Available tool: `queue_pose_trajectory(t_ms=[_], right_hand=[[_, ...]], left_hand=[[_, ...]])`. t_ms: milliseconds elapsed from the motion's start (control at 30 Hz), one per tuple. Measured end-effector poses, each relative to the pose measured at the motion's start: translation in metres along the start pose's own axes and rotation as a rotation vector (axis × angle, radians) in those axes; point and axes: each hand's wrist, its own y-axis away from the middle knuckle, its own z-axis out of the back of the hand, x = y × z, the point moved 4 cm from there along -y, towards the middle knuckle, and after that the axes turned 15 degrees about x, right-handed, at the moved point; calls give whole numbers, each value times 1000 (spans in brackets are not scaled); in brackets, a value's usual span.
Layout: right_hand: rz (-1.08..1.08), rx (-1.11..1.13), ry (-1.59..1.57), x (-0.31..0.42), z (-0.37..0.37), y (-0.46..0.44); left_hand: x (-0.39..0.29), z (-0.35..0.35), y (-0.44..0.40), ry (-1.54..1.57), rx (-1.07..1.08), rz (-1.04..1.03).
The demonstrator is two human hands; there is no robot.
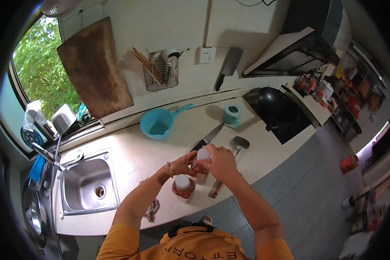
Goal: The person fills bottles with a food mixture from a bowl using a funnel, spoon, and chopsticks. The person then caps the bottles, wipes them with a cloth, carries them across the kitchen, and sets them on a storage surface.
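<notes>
My left hand (188,163) is closed around the side of a clear jar (200,176) with a white lid and reddish contents. Fingers of my right hand (221,162) grip the same jar at its white lid (203,154). Just left of it, a second jar (183,193) with a white lid and similar red contents stands upright on the counter. Behind my hands lies a knife (209,135) with a dark handle. A spatula (241,143) rests to the right, its shaft partly hidden by my right hand and its wooden handle end near the counter edge.
A blue ladle-like dipper (157,124) and a teal lidded mug (232,114) stand toward the wall. The sink (112,186) is at left, a crumpled cloth (152,211) near the front edge. A black wok (275,108) sits on the stove; a cleaver (230,65) hangs above.
</notes>
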Motion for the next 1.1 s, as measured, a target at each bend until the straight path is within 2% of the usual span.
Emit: queue_pose_trajectory(t_ms=[33, 67, 133, 167, 233, 267, 333, 367, 433, 467, 533, 567, 633, 667, 733, 833, 1100], right_hand=[[-89, -4, 80, -1, -2, 2], [-90, -7, 78, -7, -9, 1], [313, -487, 118, -3, -8, 8], [309, -491, 113, -6, -9, 7], [477, -406, 11, -4, -5, 8], [475, -412, 10, -4, -3, 10], [251, -218, 126, -8, -6, 9], [252, -220, 123, 0, 3, 16], [80, -99, 13, 10, 17, 26], [82, -98, 10, 3, 14, 22], [451, -319, 64, -5, 11, 15], [451, -319, 61, -10, 8, 9], [644, -260, 137, -8, 5, 2], [647, -260, 135, -9, 7, 2], [548, -66, 176, -10, 3, -5], [509, 12, 174, -8, 3, -9], [598, 128, 146, -12, 8, -23]], left_hand=[[2, 0, 0, -2, 4, 1], [3, 0, 0, 22, -2, -15], [4, 1, 1, 44, -7, -24], [4, 1, 2, 26, -15, -20], [6, 2, 1, 5, -16, -16], [9, 3, 1, 15, -17, -21], [12, 4, 1, 23, -18, -25], [13, 4, 1, 25, -19, -27], [14, 5, 2, 26, -22, -23], [15, 6, 2, 29, -28, -13], [17, 6, 2, 35, -33, -1], [18, 6, 2, 53, -21, 12], [15, 4, 2, 70, -9, 27], [12, 3, 2, 74, -16, 30], [9, 1, 3, 80, -27, 36], [11, 3, 4, 35, -50, 45], [2, 3, 2, -103, -16, 48]])
